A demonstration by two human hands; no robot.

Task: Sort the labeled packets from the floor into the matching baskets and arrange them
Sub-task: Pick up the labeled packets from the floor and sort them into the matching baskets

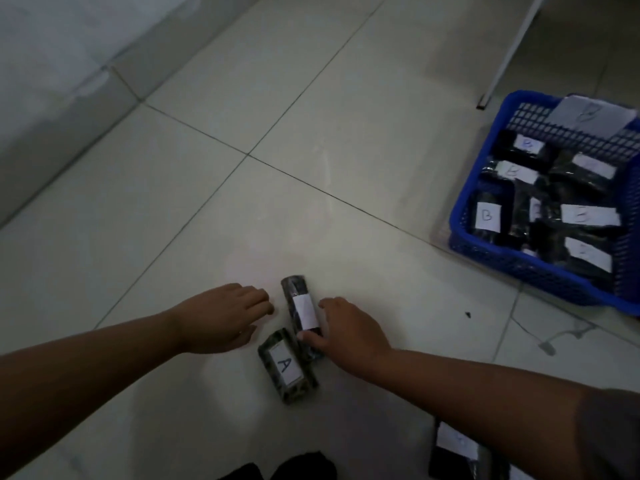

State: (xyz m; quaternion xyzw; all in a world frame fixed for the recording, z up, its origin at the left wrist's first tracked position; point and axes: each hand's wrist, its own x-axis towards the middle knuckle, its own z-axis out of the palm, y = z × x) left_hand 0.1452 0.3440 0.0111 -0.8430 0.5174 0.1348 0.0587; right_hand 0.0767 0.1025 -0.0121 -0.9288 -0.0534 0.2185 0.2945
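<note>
Head view looked down at the floor (207, 209) with both hands low over two packets. The right hand (346, 329) had thumb and fingers curled round the upper packet (302, 311), whose white label was unreadable from here. The left hand (221, 315) sat just beside it, fingers loosely bent, holding nothing. The packet marked A (287, 367) lay touching the lower end of the gripped one. The blue basket (460, 216) off to the right held packets labelled B. Another packet (453, 452) sat at the bottom edge, partly under the right arm. My read: lift the gripped packet straight up so it didn't drag A, turn the label to face before choosing a basket. No A basket in view, so the destination was unclear.
</note>
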